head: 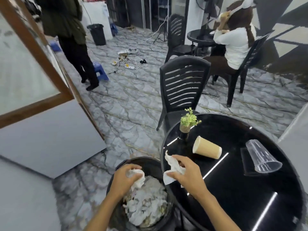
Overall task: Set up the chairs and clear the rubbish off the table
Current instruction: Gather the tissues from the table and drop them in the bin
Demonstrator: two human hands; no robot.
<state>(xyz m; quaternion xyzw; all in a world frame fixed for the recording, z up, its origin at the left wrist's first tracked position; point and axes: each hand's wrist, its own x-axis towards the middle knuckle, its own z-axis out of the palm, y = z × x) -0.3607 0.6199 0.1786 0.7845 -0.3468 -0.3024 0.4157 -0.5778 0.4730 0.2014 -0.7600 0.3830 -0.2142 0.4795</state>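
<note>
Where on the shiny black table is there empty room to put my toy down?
The round black glass table is bare along its near side, below the tipped tan paper cup and tipped clear plastic cup. It is crowded near the small green plant in its bottle and the right hand holding white tissue.

Café seating area, round black tables (250, 189), slatted chairs (182, 84)

The near half of the table (233, 189) is bare — farther back, a paper cup (207, 150), plastic cup (261, 157) and plant (187, 124) block the way.
</note>
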